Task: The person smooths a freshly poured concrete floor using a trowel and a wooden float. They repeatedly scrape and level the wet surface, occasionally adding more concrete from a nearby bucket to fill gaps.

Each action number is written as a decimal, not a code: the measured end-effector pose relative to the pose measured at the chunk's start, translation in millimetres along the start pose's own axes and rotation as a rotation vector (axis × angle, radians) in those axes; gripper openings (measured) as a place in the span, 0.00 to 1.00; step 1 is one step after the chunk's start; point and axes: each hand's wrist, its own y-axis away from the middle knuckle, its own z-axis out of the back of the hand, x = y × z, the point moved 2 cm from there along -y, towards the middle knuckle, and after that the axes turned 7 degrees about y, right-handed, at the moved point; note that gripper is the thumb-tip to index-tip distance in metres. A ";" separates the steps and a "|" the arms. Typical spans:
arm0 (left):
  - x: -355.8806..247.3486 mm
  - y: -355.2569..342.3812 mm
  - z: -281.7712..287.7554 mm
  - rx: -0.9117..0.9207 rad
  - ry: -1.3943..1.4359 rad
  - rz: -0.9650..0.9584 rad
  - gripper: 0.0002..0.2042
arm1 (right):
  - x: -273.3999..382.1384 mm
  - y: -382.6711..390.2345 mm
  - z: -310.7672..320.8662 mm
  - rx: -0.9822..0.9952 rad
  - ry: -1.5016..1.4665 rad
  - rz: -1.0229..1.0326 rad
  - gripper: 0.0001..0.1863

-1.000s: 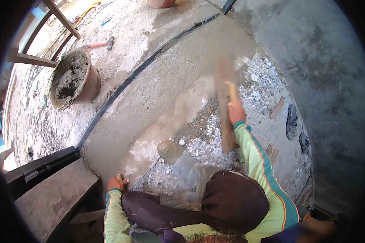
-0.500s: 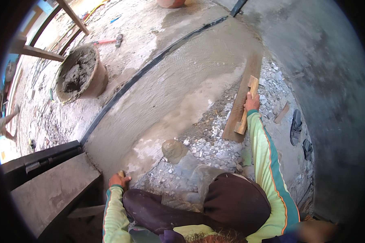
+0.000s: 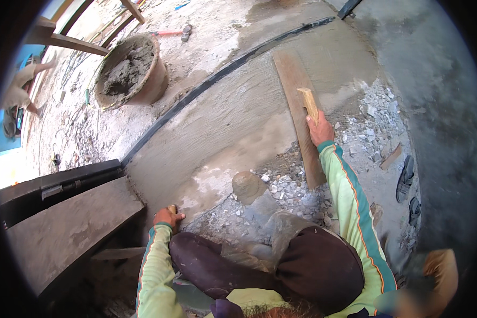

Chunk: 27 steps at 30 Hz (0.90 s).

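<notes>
My right hand (image 3: 320,129) is closed around the handle of a long wooden float (image 3: 291,79). The float's board lies across wet grey mortar (image 3: 222,111), its near end by loose gravel (image 3: 289,192). At the left, near the mortar's edge, my left hand (image 3: 168,218) is closed on something with a short tan, handle-like end; the rest of it is hidden. A rounded lump of mortar (image 3: 248,185) sits between my hands, in front of my knees.
Beyond a dark edging strip (image 3: 196,91) stand a bucket of mortar (image 3: 155,79) and a red-handled hammer (image 3: 185,33). A pair of dark sandals (image 3: 405,179) lies at right. A concrete slab (image 3: 63,233) is at left. Another person's legs (image 3: 21,87) show far left.
The float has swung leftward from the gravel's edge onto the wet mortar, its far end now pointing left. My left hand still grips near the same spot. The whole view has shifted somewhat.
</notes>
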 end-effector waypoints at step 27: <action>11.2 0.0 -3.3 -0.034 0.038 0.029 0.37 | 87.6 91.8 -45.4 0.281 0.171 0.479 0.28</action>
